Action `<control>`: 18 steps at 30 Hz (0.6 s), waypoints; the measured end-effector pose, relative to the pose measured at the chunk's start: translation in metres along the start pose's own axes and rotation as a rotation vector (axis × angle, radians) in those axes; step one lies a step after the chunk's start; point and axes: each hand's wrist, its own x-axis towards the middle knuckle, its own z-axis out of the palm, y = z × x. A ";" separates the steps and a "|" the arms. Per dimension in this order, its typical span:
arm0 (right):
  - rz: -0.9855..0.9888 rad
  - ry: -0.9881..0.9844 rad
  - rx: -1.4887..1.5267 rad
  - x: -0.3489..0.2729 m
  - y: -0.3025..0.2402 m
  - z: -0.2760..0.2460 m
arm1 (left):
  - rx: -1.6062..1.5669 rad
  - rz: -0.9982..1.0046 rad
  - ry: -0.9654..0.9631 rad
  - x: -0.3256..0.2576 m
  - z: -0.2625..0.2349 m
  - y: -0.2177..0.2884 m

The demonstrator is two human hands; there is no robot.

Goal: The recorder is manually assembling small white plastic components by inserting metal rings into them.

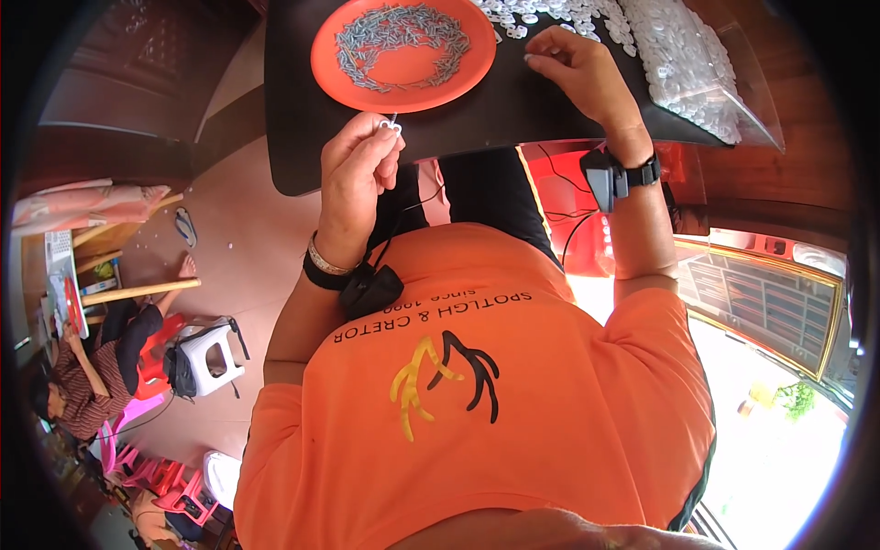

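Pinching a white clip (391, 127) between the thumb and fingers of our left hand (360, 163), just beside the near rim of the orange plate (323, 55); what looks like a grey pin (394, 118) pokes up from it. We'd go light and low with that pinch, so the pin sits straight and in plain sight. Our right hand (584, 78) hangs over the black table (513, 103), thumb and forefinger close together; can't tell if there's anything in them. Fingertips only is probably best there, palm well clear. Past that, loads more pins ring the plate's bare middle, and the loose clips (541, 9) lie beyond our right fingers, beside a clear plastic pack (676, 60) of others.
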 end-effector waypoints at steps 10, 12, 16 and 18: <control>0.156 -0.210 1.162 -0.013 -0.080 0.047 | -0.001 0.040 -0.035 -0.007 0.007 0.010; 0.149 -0.238 1.183 -0.012 -0.084 0.053 | 0.037 0.081 -0.051 -0.007 0.005 0.010; 0.169 -0.268 1.149 -0.015 -0.091 0.064 | 0.057 0.080 -0.028 -0.008 0.005 0.010; 0.169 -0.276 1.142 -0.015 -0.091 0.068 | 0.058 0.078 -0.030 -0.008 0.004 0.010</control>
